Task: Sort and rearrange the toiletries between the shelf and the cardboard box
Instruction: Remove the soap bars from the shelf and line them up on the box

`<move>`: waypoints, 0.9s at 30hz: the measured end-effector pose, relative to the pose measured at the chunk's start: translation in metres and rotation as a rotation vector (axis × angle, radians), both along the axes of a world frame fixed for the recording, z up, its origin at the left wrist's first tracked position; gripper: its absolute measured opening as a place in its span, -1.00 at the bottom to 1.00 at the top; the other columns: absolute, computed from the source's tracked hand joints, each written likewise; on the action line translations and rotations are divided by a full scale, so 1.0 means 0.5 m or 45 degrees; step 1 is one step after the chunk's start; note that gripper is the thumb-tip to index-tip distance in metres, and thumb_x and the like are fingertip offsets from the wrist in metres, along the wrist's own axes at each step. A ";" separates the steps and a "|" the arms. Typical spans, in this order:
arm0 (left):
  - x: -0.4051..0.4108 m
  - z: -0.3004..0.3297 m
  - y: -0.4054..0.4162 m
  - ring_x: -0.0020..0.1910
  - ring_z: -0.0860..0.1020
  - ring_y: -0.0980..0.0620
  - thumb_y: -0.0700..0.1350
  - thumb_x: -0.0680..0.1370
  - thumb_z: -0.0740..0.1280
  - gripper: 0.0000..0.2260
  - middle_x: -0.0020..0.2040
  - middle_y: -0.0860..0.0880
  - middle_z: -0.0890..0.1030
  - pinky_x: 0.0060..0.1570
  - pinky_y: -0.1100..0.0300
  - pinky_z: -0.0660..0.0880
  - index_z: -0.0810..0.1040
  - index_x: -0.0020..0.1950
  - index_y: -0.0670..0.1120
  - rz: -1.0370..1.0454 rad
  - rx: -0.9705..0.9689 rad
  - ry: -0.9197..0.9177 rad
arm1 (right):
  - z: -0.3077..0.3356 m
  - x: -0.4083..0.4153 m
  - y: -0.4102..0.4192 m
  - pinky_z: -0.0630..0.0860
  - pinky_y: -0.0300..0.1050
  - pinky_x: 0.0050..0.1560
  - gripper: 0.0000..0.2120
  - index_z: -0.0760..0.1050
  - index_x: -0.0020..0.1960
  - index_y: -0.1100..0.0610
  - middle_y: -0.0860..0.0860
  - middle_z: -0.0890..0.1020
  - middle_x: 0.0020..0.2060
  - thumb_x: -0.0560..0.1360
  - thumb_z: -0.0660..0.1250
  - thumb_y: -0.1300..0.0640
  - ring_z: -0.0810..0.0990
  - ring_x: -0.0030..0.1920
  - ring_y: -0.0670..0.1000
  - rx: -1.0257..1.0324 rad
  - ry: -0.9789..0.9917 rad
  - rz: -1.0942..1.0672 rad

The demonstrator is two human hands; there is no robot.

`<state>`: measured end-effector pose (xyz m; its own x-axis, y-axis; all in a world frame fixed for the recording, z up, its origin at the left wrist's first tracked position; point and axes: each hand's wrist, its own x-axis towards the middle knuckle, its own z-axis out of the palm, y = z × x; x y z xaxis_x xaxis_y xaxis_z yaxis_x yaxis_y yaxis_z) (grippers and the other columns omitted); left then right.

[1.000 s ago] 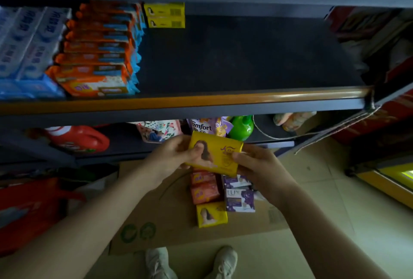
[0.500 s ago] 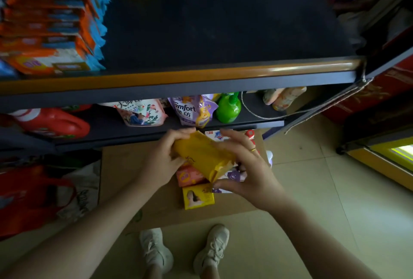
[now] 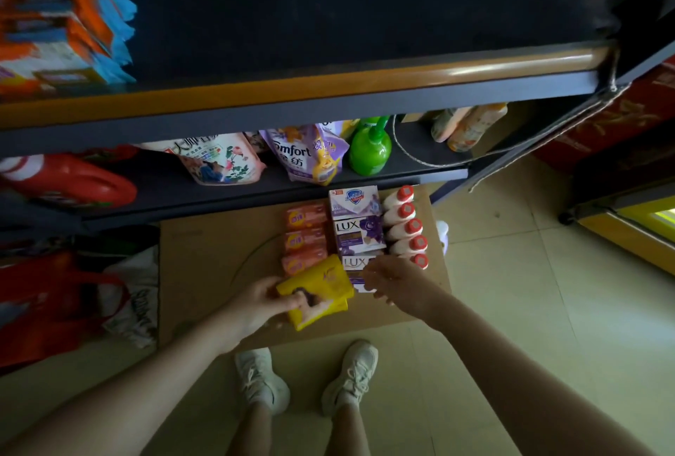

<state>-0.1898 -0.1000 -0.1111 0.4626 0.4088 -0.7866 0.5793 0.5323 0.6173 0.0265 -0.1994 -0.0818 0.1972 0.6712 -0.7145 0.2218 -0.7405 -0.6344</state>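
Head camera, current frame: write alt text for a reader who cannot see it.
Seen from above, a person's left hand holds a yellow soap box over flattened cardboard on the floor, where orange soap packs, Lux boxes and red-capped bottles lie in rows. The right hand hovers open beside it, below dark shelves.

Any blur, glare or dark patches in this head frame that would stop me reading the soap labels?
Head view: stacked packs top left are motion-smeared, the upper shelf surface is nearly black, glare streaks its orange edge strip; LUX box reads clearly, and the yellow pack in the left hand is sharp enough.
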 end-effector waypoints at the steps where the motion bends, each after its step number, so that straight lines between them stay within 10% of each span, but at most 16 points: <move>1: -0.008 -0.020 -0.008 -0.31 0.54 0.13 -0.15 0.41 0.48 -0.73 -0.17 -0.03 0.60 -0.45 0.37 0.44 0.49 0.04 -0.11 -0.042 -0.013 0.086 | -0.013 0.001 0.000 0.41 -0.22 -0.27 -0.91 0.51 -0.08 0.13 0.16 0.63 -0.17 0.54 0.24 0.16 0.51 -0.26 -0.01 -0.013 -0.004 -0.016; 5: -0.019 -0.093 -0.023 -0.21 0.49 0.11 -0.16 0.48 0.40 -0.72 -0.03 -0.06 0.52 -0.35 0.29 0.43 0.39 0.11 -0.07 -0.027 -0.011 0.347 | -0.040 0.005 0.017 0.39 -0.39 -0.41 -0.84 0.51 -0.05 0.28 0.04 0.53 -0.27 0.56 0.20 0.21 0.47 -0.31 -0.06 -0.046 0.065 -0.120; 13: 0.026 -0.160 -0.032 0.03 0.51 -0.13 -0.28 0.54 0.29 -0.55 0.23 -0.25 0.42 -0.20 0.15 0.54 0.26 0.41 -0.24 0.354 -0.218 0.388 | -0.087 -0.009 0.064 0.33 -0.05 -0.20 -0.84 0.46 -0.23 0.20 0.11 0.48 -0.33 0.52 0.23 0.21 0.41 -0.26 0.03 0.056 0.002 -0.076; 15: 0.032 -0.177 -0.035 0.22 0.45 -0.22 -0.32 0.56 0.24 -0.69 0.22 -0.28 0.44 0.06 0.03 0.46 0.37 0.30 -0.30 0.319 -0.098 0.410 | -0.093 -0.014 0.075 0.41 -0.04 -0.14 -0.82 0.47 -0.27 0.14 0.04 0.54 -0.32 0.51 0.24 0.21 0.48 -0.23 0.04 0.066 -0.029 -0.047; 19: 0.014 -0.168 -0.025 -0.10 0.52 -0.08 -0.28 0.56 0.26 -0.80 -0.19 -0.17 0.52 0.04 -0.06 0.50 0.43 -0.23 -0.06 -0.100 0.168 0.406 | -0.070 -0.026 0.095 0.50 0.02 -0.07 -0.88 0.52 -0.09 0.26 0.08 0.59 -0.24 0.53 0.23 0.25 0.53 -0.24 0.03 0.100 0.023 -0.059; 25: -0.012 0.019 0.086 -0.06 0.56 0.05 -0.15 0.58 0.24 -0.77 -0.02 -0.02 0.58 -0.07 0.23 0.44 0.50 0.22 -0.12 -0.207 0.721 0.196 | 0.076 -0.044 0.168 0.49 -0.06 0.01 -0.89 0.54 0.01 0.05 0.04 0.65 -0.17 0.54 0.26 0.18 0.59 -0.13 0.01 0.424 -0.177 0.101; 27: -0.021 0.132 0.144 -0.13 0.54 0.12 -0.08 0.58 0.20 -0.76 -0.07 0.04 0.59 -0.15 0.25 0.46 0.51 0.20 -0.10 -0.324 1.279 0.133 | 0.146 -0.057 0.205 0.49 -0.17 -0.05 -0.85 0.52 -0.04 -0.03 -0.05 0.64 -0.23 0.54 0.26 0.21 0.59 -0.16 -0.07 0.612 -0.161 0.101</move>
